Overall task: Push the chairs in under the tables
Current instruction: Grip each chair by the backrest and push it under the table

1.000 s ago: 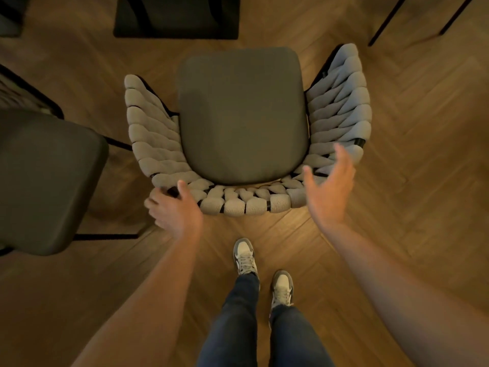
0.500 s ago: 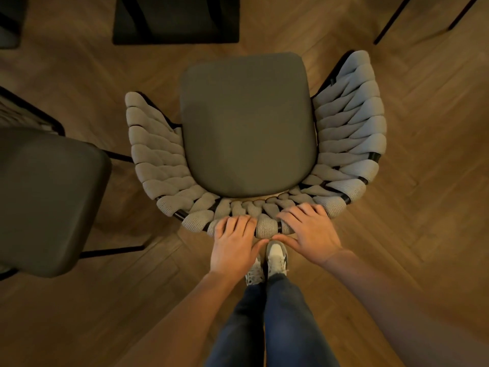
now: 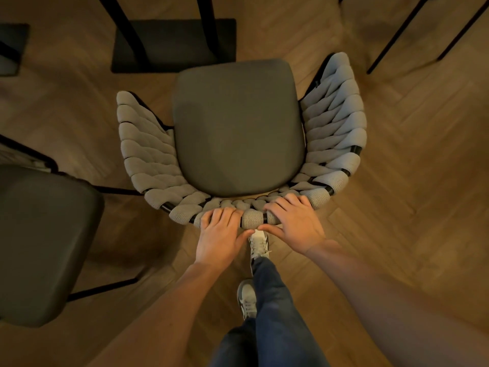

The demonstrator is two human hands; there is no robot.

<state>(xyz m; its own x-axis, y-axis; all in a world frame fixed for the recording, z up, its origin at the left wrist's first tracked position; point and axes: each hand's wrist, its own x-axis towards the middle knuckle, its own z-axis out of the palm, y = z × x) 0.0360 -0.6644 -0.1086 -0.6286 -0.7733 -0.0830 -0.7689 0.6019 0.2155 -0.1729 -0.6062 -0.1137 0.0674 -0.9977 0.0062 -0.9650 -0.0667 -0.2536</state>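
A chair point(image 3: 238, 128) with a dark grey seat cushion and a light grey woven wrap-around back stands in the middle of the head view, facing away from me. My left hand point(image 3: 221, 234) and my right hand point(image 3: 293, 226) grip the middle of its back rim side by side, fingers curled over the top and thumbs behind. Just beyond the seat's front edge lies the black table base point(image 3: 169, 46) with two dark legs rising from it. The tabletop is out of view.
A second dark-cushioned chair point(image 3: 39, 242) stands close on the left, its black frame near the woven chair's left arm. Thin black legs point(image 3: 397, 35) cross the far right corner. My feet and jeans are on the herringbone wood floor point(image 3: 397, 207) behind the chair.
Both hands came in from the back's outer corners to its middle and took hold. The chair has moved forward toward the table base, and one foot has stepped forward.
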